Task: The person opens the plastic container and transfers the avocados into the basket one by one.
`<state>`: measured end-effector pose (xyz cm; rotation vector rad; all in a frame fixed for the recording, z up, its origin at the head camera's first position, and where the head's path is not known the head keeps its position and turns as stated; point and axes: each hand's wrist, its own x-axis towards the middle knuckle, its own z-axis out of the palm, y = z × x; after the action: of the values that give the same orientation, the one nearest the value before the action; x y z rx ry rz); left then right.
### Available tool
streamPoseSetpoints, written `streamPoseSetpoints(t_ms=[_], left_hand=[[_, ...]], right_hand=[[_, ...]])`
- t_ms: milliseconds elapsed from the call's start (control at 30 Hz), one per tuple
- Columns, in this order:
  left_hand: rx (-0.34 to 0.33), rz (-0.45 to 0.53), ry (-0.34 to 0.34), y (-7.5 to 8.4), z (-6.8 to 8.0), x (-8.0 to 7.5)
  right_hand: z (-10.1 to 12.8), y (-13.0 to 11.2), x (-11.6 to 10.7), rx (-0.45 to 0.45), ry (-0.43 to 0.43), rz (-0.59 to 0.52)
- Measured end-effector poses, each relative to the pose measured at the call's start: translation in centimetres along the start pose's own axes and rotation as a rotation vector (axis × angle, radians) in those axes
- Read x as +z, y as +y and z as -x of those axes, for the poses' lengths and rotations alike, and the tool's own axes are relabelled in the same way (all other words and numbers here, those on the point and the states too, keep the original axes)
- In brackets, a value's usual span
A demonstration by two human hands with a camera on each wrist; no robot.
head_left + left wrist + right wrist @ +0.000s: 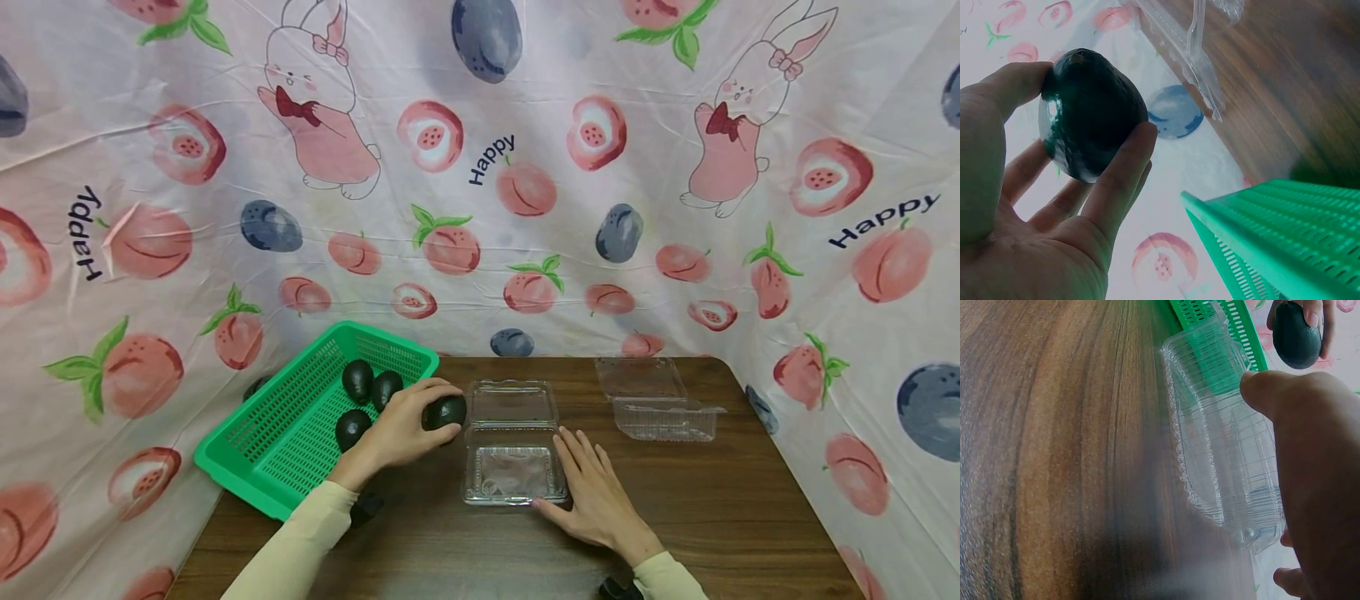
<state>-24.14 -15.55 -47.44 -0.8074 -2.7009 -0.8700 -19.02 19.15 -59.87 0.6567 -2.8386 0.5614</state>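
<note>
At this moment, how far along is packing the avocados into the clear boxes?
Early. Done: nothing packed; the open clamshell box is empty. In hand: the left hand grips one avocado beside the box, and the right hand rests flat against it. Left: three avocados in the green basket and a second box, also empty.

The head camera looks forward and down over the wooden table (712,508) from some way back. The left wrist camera peers up past the palm, very near the avocado (1088,112). The right wrist camera skims low along the clear clamshell box (1222,444) (all three views share it).
</note>
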Motion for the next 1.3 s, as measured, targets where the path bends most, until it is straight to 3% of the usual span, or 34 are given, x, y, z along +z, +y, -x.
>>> streamPoseSetpoints(t_ms=[867, 1300], left_hand=[[-0.080, -0.013, 0.038, -1.9, 1.9, -3.3], [-0.060, -0.034, 0.100, -3.2, 2.8, -4.5]], right_hand=[[-0.1, 0.0, 0.0, 0.007, 0.005, -0.005], [0.1, 0.2, 0.2, -0.015, 0.034, 0.007]])
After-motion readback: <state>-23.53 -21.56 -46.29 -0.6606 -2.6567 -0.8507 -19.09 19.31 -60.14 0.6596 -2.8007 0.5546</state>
